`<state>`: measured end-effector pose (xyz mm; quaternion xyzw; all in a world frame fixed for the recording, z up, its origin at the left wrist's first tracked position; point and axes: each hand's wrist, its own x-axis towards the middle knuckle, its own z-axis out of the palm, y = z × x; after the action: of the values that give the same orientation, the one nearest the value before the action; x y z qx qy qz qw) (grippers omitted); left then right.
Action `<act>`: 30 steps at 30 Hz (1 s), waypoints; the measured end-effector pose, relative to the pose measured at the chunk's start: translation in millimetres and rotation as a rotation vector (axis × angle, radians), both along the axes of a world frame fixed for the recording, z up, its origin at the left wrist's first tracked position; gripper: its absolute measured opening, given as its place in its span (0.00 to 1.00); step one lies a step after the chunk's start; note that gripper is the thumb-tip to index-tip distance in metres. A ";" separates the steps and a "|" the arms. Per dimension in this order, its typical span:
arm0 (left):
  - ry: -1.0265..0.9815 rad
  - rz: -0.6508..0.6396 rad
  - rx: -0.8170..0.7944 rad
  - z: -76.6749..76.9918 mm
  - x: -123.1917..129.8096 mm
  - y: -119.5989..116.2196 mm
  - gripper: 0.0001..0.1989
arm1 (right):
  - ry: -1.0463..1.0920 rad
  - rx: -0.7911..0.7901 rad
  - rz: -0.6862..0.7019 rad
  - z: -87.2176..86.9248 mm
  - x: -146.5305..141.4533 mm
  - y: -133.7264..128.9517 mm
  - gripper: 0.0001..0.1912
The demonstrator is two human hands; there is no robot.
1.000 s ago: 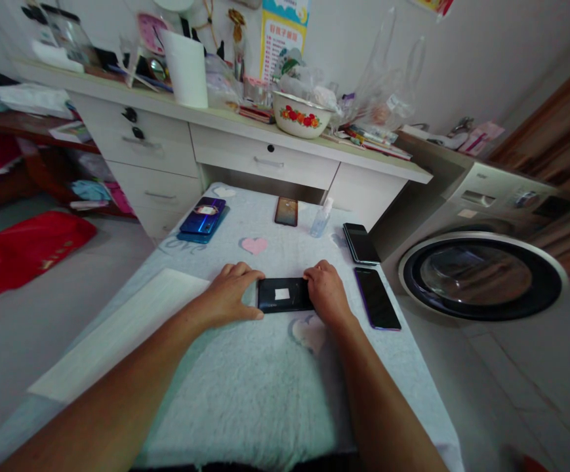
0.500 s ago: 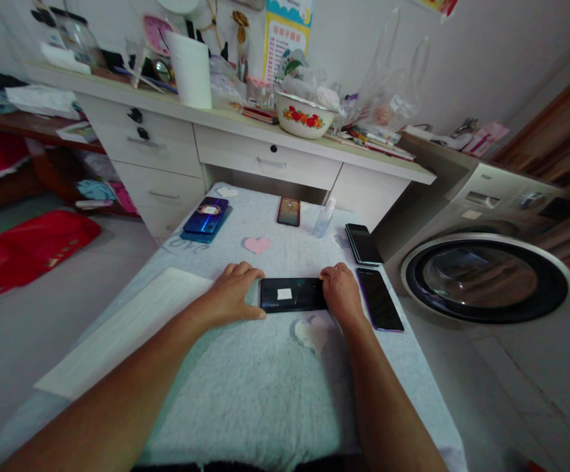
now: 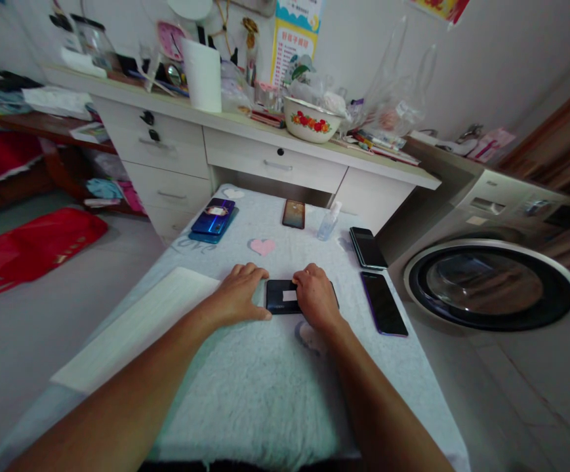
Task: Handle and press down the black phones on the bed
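A black smartphone lies flat on the cloth-covered table, its back facing up with a white label on it. My left hand holds its left end, thumb at the near corner and fingers at the far one. Over the right half of the phone, my right hand is closed, fingertips bent down beside the label. Whatever those fingers hold, if anything, is hidden. To the right lies a phone with a purple edge, dark screen up.
Stacked dark phones lie at the right edge, blue phones at the far left. A brown-gold phone and a clear spray bottle are at the back. A white sheet lies left. Beyond stand a desk and a washing machine.
My right hand has moved left along the phone, from its right end to beside the label. My left hand stays at the left end. The whole view has shifted slightly.
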<state>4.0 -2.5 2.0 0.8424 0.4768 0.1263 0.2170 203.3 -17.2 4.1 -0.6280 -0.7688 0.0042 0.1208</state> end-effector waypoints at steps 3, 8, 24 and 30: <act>0.000 0.006 -0.003 0.7 1.5 -0.1 0.39 | -0.033 -0.014 0.057 2.8 -6.0 2.9 0.12; 0.008 0.037 -0.021 4.8 4.5 -1.8 0.43 | -0.036 -0.036 0.168 6.8 -19.6 7.6 0.13; -0.007 0.099 -0.026 2.5 6.5 -4.6 0.50 | 0.122 -0.030 0.355 0.3 -33.0 13.4 0.12; -0.010 0.105 -0.048 4.4 6.0 -4.9 0.50 | 0.148 -0.064 0.455 3.5 -27.2 5.3 0.12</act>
<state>10.0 -7.4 6.3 0.8101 0.5220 0.1304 0.2327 176.2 -11.9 7.6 -0.4403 -0.8789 0.1016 0.1528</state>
